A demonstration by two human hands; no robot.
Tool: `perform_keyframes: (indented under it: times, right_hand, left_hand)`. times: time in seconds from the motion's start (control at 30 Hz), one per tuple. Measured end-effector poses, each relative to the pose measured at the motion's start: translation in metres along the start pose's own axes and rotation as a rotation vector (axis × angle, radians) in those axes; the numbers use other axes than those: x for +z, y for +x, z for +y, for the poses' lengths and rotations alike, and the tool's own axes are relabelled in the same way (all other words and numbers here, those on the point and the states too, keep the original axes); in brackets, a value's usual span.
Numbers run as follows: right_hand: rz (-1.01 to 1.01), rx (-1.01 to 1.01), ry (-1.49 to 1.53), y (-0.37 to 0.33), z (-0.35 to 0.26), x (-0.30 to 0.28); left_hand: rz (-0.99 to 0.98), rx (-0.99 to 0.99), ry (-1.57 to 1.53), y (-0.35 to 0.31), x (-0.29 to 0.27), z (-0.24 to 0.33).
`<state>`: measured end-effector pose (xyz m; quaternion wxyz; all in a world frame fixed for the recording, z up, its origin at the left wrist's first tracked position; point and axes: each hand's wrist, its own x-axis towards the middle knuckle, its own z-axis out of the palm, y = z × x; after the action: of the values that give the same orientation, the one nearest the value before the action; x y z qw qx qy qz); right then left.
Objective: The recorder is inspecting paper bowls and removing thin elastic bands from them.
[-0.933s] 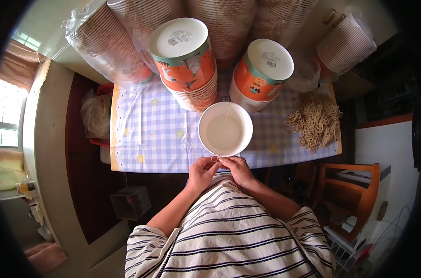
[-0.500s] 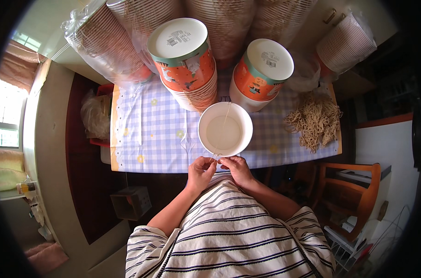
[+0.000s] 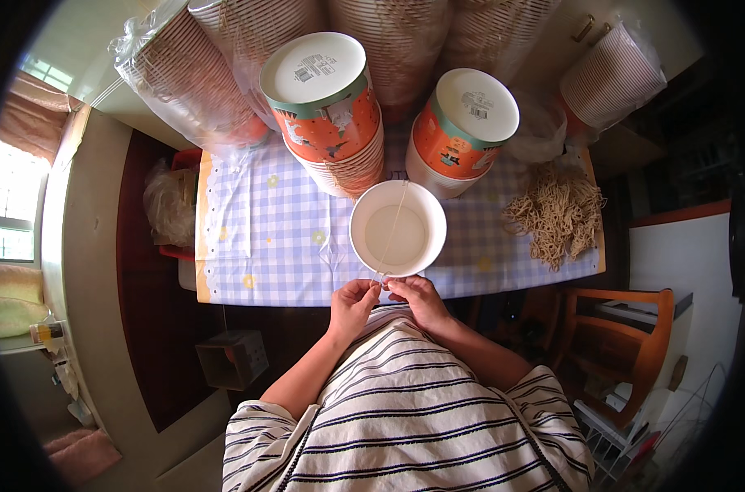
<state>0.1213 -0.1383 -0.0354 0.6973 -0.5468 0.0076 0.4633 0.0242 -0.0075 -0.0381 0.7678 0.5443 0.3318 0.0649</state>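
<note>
An upright white paper bucket [image 3: 361, 232], its mouth facing me, stands near the table's front edge. A thin beige string [image 3: 398, 220] runs across its mouth from the far rim down to my fingers. At the near rim, my left hand [image 3: 353, 307] pinches the string, with a small loop showing at the fingertips. Close beside it, my right hand [image 3: 421, 302] is also closed in a pinch on the string. The fingertips almost meet; the exact shape of the string between them is too small to make out.
Behind the bucket stand two upside-down stacks of orange printed paper buckets, one left [image 3: 327, 123] and one right [image 3: 458, 139]. A heap of beige strings [image 3: 559, 215] lies at right on the checked tablecloth [image 3: 257, 246]. Plastic-wrapped bucket stacks [image 3: 196, 78] line the back. A wooden chair [image 3: 655, 344] stands right.
Both hands and the bucket have shifted very slightly left. The string remains across the bucket's mouth, and both pinches stay closed.
</note>
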Motion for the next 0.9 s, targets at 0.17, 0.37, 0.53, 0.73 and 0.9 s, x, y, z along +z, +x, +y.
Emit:
perform_keyframes:
  times: [0.17,0.37,0.53,0.73,0.9]
  right_hand:
    - [-0.053,-0.010,0.046,0.001,0.001,0.003]
    - [-0.031,-0.048,-0.058,0.001,0.001,0.002]
    - [-0.018,-0.047,-0.074,0.001,0.002,0.002]
    - [-0.021,-0.041,-0.064,0.001,0.002,0.002]
    - [-0.011,-0.061,-0.074,0.001,0.001,0.000]
  left_hand:
    - [-0.013,0.015,-0.006,-0.002,0.002,0.005]
    - [-0.026,-0.104,-0.035,-0.002,-0.004,0.009]
    - [-0.003,-0.111,-0.061,-0.002,-0.001,0.016]
    - [0.110,0.102,-0.036,-0.003,0.002,0.012]
    - [0.134,0.569,0.624,-0.011,0.003,0.033]
